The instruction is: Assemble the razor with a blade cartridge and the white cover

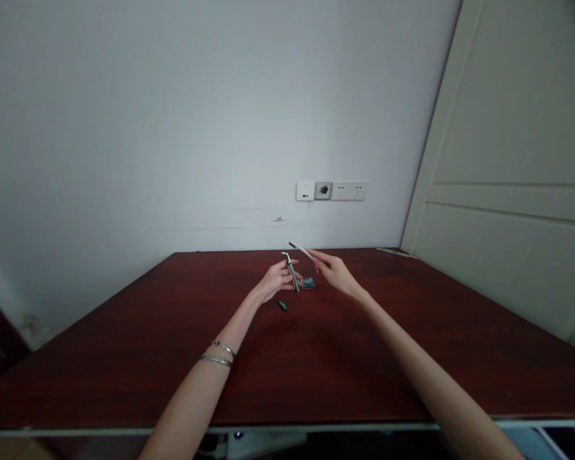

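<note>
My left hand [275, 281] is closed around a slim dark pen-like barrel [293, 275] with a metal tip, held upright over the far middle of the dark red table [172, 332]. My right hand [334, 271] pinches a thin pale stick [299, 249] that slants up and to the left, its end close above the barrel's top. A small green cap-like piece [282, 305] lies on the table just below my left hand. Between my two hands, a small teal box [308, 282] rests on the table. Two thin bracelets [219, 354] circle my left forearm.
A white wall stands behind the table with a row of sockets [331, 190]. A pale door [508, 179] closes the right side. The table's pale front edge [316, 427] runs across the bottom.
</note>
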Motion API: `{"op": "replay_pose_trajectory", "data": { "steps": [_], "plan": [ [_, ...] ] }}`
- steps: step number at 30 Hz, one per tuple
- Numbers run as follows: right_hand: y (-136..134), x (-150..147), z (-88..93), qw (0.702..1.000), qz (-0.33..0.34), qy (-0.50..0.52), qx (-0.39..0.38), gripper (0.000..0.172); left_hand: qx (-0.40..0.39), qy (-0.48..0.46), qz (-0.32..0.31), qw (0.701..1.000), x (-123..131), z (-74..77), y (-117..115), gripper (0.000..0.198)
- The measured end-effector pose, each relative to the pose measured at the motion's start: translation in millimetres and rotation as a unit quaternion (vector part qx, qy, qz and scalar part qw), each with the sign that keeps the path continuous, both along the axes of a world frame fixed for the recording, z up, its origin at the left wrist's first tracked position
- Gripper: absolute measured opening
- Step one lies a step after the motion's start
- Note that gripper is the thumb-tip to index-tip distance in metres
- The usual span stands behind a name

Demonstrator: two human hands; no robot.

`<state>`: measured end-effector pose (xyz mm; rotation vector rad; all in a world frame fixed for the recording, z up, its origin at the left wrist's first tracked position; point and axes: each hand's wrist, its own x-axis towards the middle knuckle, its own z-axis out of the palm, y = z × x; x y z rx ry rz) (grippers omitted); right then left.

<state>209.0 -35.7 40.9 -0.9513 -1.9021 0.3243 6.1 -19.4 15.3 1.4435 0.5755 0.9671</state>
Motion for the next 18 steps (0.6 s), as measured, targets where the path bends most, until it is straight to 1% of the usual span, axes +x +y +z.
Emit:
{"op": "replay_pose_trajectory", "data": {
  "steps": [3, 7, 12, 15, 16, 18],
  "plan": [
    [-5, -9, -2.5, 1.000, 0.014, -0.024, 0.013, 0.040, 0.005, -0.001, -0.015, 1.000, 1, -2.7, 1, 0.049],
    [-11, -14, -0.2, 0.996, 0.057, -0.053, 0.032, 0.037, 0.011, -0.003, -0.018, 1.000, 1, -4.3, 2, 0.045],
    [-13, -10, 4.4, 0.997, 0.031, -0.056, 0.045, 0.037, 0.010, 0.005, -0.006, 1.000, 1, -2.3, 0, 0.047],
    [-14, -7, 6.8, 0.994, 0.070, -0.080, 0.028, 0.035, 0.019, 0.016, -0.002, 1.000, 1, -2.1, 0, 0.046],
    [-14, -6, 7.4, 0.994, 0.071, -0.076, 0.025, 0.035, 0.019, 0.020, -0.002, 1.000, 1, -2.2, 0, 0.046],
    [-13, -4, 7.9, 0.997, 0.042, -0.058, 0.023, 0.035, 0.018, 0.028, 0.002, 0.999, 1, -2.5, 0, 0.046]
  ]
}}
